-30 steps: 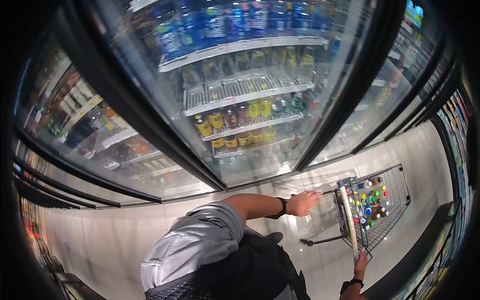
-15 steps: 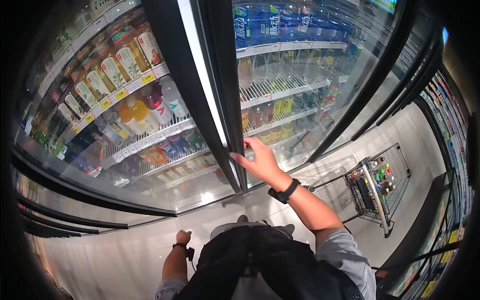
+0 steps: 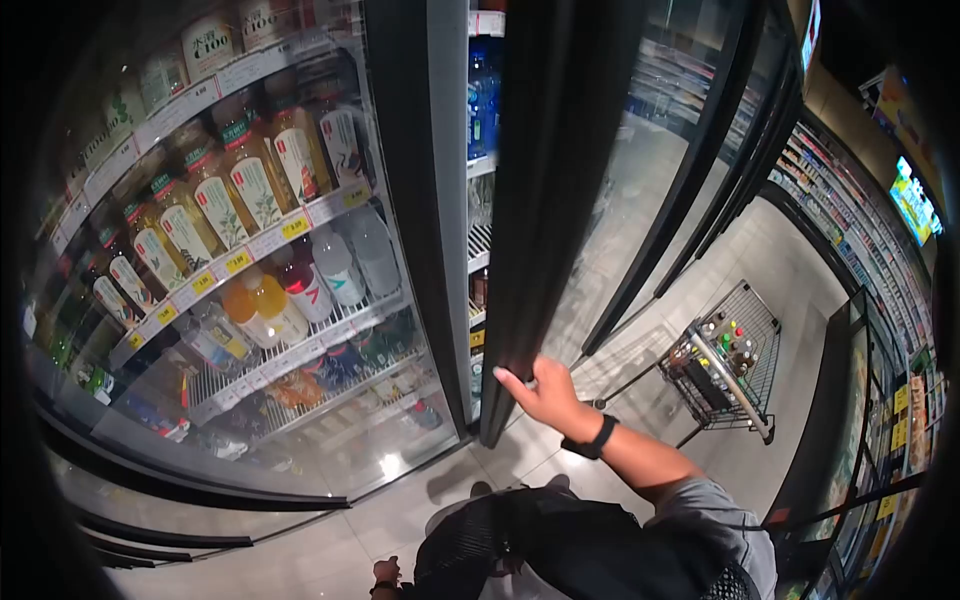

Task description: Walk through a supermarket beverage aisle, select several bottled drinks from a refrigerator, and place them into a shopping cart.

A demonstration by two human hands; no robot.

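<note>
Door: the cooler door [image 3: 560,200], a tall dark-framed glass panel, stands swung out from the cabinet, its edge turned toward the camera and its lower end near the floor tiles.
Right hand: the right hand [image 3: 545,392] is closed on the lower edge of the door frame, fingers [image 3: 515,382] wrapped round the dark edge; a black wristband [image 3: 590,440] sits on the wrist.
Left hand: the left hand [image 3: 385,572] hangs low at the bottom of the view, away from the door; too little of it shows to tell whether it is open or closed.
Opening: in the gap behind the door, wire shelves [image 3: 479,240] carry blue-labelled bottles [image 3: 480,100] at the top.
Neighbouring cooler: to the left, behind a closed glass door [image 3: 300,420], rows of tea bottles [image 3: 255,185] with yellow price tags [image 3: 295,228], then orange and red drinks [image 3: 265,305] one shelf below.
Cart: a wire shopping cart [image 3: 750,380] stands well apart on the right, on the pale tiled floor [image 3: 760,260], with capped bottles [image 3: 730,345] inside.
Far right: an aisle of stocked shelves [image 3: 850,230] runs along the edge.
Person: grey sleeve [image 3: 720,520] and a dark mesh bag [image 3: 560,550] at the bottom.
</note>
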